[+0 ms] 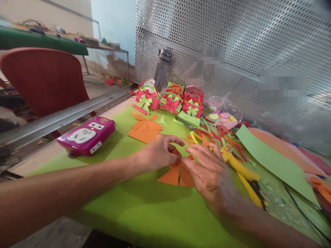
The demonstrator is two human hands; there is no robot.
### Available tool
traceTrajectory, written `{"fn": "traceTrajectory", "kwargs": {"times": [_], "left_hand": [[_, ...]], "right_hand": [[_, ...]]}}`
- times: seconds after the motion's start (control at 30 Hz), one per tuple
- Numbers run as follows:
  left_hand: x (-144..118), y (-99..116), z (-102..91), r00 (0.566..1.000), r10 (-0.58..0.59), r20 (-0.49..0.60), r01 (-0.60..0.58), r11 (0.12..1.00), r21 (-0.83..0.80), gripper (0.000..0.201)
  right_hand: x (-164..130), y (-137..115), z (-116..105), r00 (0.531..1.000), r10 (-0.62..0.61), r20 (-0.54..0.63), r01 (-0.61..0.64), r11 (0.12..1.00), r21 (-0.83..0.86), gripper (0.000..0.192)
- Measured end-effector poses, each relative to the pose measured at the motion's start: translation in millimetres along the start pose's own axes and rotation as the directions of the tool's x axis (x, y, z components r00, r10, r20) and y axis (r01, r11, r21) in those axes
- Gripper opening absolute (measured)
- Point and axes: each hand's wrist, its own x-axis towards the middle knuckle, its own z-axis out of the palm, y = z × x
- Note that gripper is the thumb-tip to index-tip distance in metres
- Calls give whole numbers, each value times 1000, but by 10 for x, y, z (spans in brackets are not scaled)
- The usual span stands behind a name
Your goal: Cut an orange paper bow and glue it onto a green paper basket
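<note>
My left hand (157, 153) and my right hand (209, 172) meet over a folded orange paper piece (173, 175) lying on the green sheet (129, 206). Fingertips of both hands pinch and press the paper's upper edge where its folds come together. Two orange flaps stick out below my hands. The part under my fingers is hidden. Another folded orange piece (145, 130) lies just beyond my left hand.
A purple power strip (86, 136) sits at the left. Finished red and green paper baskets (168, 100) stand at the back by a grey bottle (161, 70). Yellow scissors (243, 172), paper strips (219, 132) and large green (274, 162) and orange sheets (281, 150) lie at the right. A perforated metal panel (232, 41) rises behind.
</note>
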Motion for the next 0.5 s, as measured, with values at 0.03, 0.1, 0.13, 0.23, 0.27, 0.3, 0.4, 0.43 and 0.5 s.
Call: {"fn": "traceTrajectory", "kwargs": {"times": [0.03, 0.1, 0.13, 0.23, 0.27, 0.3, 0.4, 0.43, 0.5], "left_hand": [[3, -5, 5, 1000, 2, -3, -2, 1000, -3, 41], [14, -21, 12, 1000, 12, -6, -12, 1000, -4, 40], [20, -30, 13, 1000, 22, -6, -22, 1000, -7, 40], [30, -49, 14, 999, 45, -5, -45, 999, -26, 42], [28, -49, 14, 999, 46, -8, -46, 999, -27, 42], [24, -46, 16, 999, 42, -9, -42, 999, -21, 42], [2, -19, 26, 999, 28, -20, -28, 1000, 0, 39], [-5, -9, 29, 999, 26, -21, -26, 1000, 1, 38], [-18, 10, 35, 999, 25, -25, -25, 1000, 8, 37]], "right_hand": [[1, -3, 3, 1000, 8, -4, -8, 1000, 10, 23], [1, -8, 7, 999, 24, -22, -23, 999, 32, 18], [0, -8, 8, 999, 28, -36, -27, 999, 36, 16], [-5, -1, 13, 998, 33, -48, -32, 999, 26, 14], [-6, 2, 15, 998, 33, -51, -32, 999, 22, 14], [-7, 4, 17, 998, 34, -56, -33, 999, 21, 14], [-5, 1, 21, 997, 36, -74, -34, 999, 21, 15], [-5, -1, 21, 997, 32, -72, -31, 999, 20, 16], [-4, -5, 21, 998, 21, -64, -20, 1000, 16, 17]]}}
